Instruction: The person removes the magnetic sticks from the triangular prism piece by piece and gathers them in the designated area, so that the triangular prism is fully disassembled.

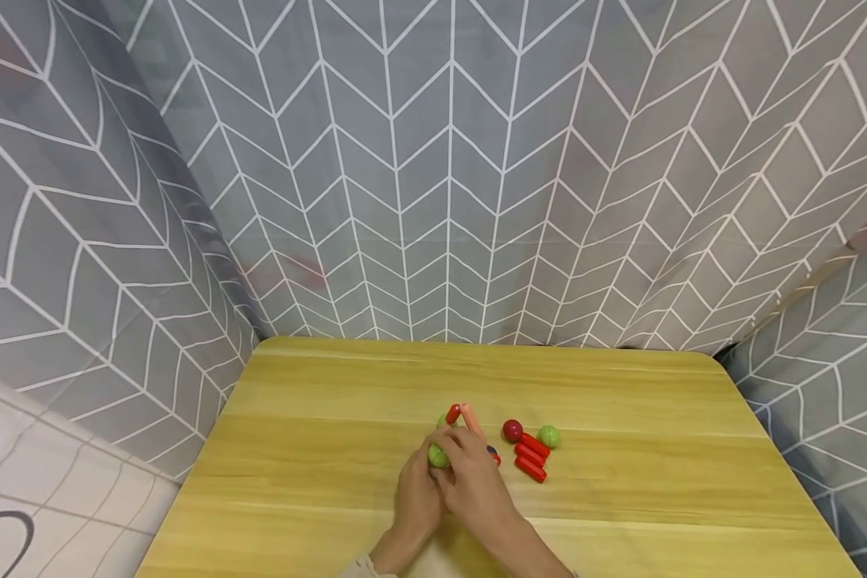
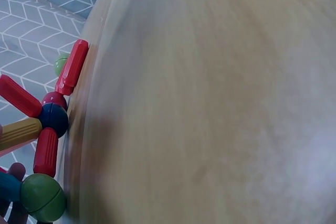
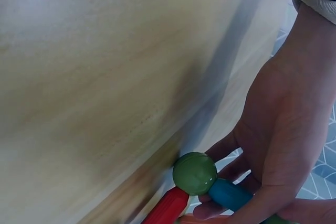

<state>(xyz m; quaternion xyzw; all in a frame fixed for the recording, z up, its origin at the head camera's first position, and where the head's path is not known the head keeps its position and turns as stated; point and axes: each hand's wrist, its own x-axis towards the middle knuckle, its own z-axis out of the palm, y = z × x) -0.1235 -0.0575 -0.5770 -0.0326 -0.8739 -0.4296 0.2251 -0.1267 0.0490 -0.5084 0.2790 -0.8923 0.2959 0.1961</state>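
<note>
A stick-and-ball construction toy, with a green ball, is between both hands, low over the table. My left hand grips its near left side. On the right, my right hand curls over it and covers much of it. A teal stick joins a green ball inside curled fingers, and a red stick leads off that ball. In the left wrist view, a blue ball links red sticks and a yellow stick. A pale orange stick points away beyond the hands.
Right of the hands lie several loose red sticks, a dark red ball and a green ball. They rest on the wood-grain table. Grey patterned curtains hang behind the table and on both sides.
</note>
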